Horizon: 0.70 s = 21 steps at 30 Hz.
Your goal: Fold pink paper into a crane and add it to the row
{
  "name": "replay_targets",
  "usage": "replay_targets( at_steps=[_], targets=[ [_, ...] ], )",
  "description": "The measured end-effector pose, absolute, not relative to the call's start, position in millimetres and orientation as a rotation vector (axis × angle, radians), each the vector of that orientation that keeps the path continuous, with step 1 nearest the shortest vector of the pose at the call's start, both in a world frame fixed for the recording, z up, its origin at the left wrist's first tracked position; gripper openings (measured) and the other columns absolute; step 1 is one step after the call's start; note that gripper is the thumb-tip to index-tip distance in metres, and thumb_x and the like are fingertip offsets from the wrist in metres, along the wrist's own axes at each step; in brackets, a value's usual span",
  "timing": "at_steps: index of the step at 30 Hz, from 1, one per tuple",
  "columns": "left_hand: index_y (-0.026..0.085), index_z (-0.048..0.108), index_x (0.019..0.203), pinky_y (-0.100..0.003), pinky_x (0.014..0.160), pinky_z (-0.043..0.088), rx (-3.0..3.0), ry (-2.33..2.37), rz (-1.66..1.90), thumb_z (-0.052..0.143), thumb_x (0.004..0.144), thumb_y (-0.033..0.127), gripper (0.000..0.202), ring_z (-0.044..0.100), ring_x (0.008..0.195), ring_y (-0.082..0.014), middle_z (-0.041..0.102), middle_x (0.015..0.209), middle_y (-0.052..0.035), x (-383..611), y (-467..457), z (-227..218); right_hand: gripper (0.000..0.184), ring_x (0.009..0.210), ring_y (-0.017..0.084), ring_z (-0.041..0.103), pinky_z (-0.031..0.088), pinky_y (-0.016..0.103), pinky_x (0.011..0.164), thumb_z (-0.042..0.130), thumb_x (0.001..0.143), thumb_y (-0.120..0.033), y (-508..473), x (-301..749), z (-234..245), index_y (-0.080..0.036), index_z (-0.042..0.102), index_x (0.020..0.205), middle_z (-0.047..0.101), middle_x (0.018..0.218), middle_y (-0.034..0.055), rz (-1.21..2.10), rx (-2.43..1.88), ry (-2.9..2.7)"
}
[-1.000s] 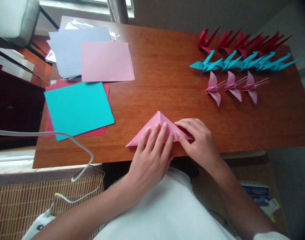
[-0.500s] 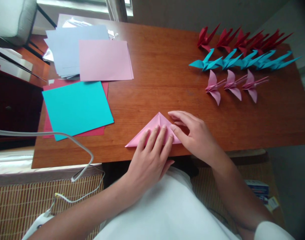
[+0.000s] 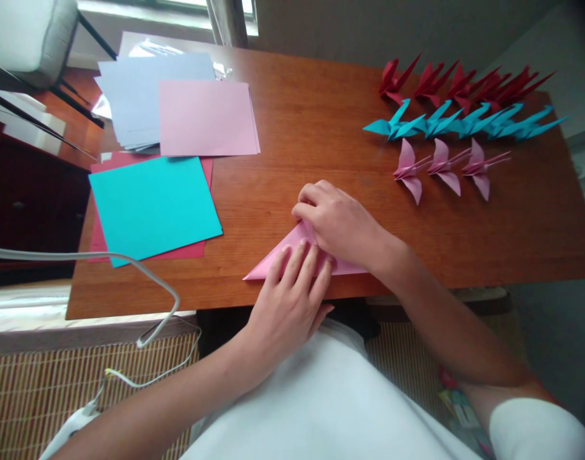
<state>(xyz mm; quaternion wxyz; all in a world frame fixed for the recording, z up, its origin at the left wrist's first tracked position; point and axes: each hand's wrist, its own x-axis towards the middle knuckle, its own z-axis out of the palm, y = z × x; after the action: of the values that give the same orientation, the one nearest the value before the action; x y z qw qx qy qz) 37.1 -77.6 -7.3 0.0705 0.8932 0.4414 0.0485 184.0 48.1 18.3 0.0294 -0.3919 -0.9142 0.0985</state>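
Note:
A pink paper folded into a triangle point(image 3: 273, 260) lies near the front edge of the wooden table point(image 3: 321, 140). My left hand point(image 3: 290, 300) rests flat on its lower part with the fingers stretched out. My right hand point(image 3: 338, 220) covers the top corner of the triangle, its fingers curled and pressing down on the paper's peak. The triangle's right corner shows just under my right wrist.
Stacks of flat sheets lie at the left: turquoise point(image 3: 153, 207) on red, pink point(image 3: 206, 118), pale blue point(image 3: 139, 96). At the right stand rows of folded cranes: red point(image 3: 455, 82), turquoise point(image 3: 460, 121), three pink point(image 3: 440, 167). A grey cable point(image 3: 144, 281) hangs off the left front edge.
My right hand slid from the triangle's right corner up and left onto its peak, the fingers curling. My left hand stayed flat on the paper.

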Motion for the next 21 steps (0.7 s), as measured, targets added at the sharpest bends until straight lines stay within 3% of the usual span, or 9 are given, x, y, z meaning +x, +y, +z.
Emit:
replay_targets(
  at_steps=[7,10,16,21],
  targets=[
    [0.009,0.043,0.152,-0.058,0.123,0.027,2.689,1.300,0.132,0.052,0.099,0.051,0.069,0.034,0.151,-0.0419,0.037,0.163,-0.0226,39,-79,-7,0.020,0.098,0.024,0.057,0.042,0.034,0.079,0.052,0.088,-0.004,59,182,29,-0.017,0.068,0.085,0.069,0.106,0.0105,0.453,-1.185,-2.900],
    [0.010,0.042,0.153,-0.058,0.123,0.028,2.684,1.307,0.129,0.052,0.098,0.051,0.069,0.033,0.151,-0.0417,0.037,0.163,-0.0225,40,-80,-6,0.020,0.088,0.022,0.062,0.040,0.033,0.071,0.051,0.087,-0.007,58,185,34,-0.018,0.068,0.090,0.072,0.096,0.0076,0.629,-1.327,-2.817],
    [0.009,0.039,0.154,-0.058,0.123,0.028,2.676,1.294,0.139,0.055,0.097,0.050,0.072,0.033,0.152,-0.0415,0.033,0.165,-0.0219,41,-79,-7,0.029,0.089,0.018,0.069,0.047,0.027,0.077,0.051,0.082,-0.004,50,206,26,-0.017,0.072,0.098,0.077,0.097,0.0043,1.001,-1.397,-2.357],
    [0.010,0.039,0.154,-0.058,0.123,0.028,2.657,1.290,0.136,0.054,0.098,0.049,0.070,0.033,0.152,-0.0408,0.033,0.165,-0.0218,42,-78,-6,0.017,0.074,0.015,0.067,0.049,0.026,0.068,0.062,0.084,-0.013,37,219,13,-0.018,0.075,0.094,0.078,0.091,0.0025,1.080,-1.470,-2.145]
  ],
)
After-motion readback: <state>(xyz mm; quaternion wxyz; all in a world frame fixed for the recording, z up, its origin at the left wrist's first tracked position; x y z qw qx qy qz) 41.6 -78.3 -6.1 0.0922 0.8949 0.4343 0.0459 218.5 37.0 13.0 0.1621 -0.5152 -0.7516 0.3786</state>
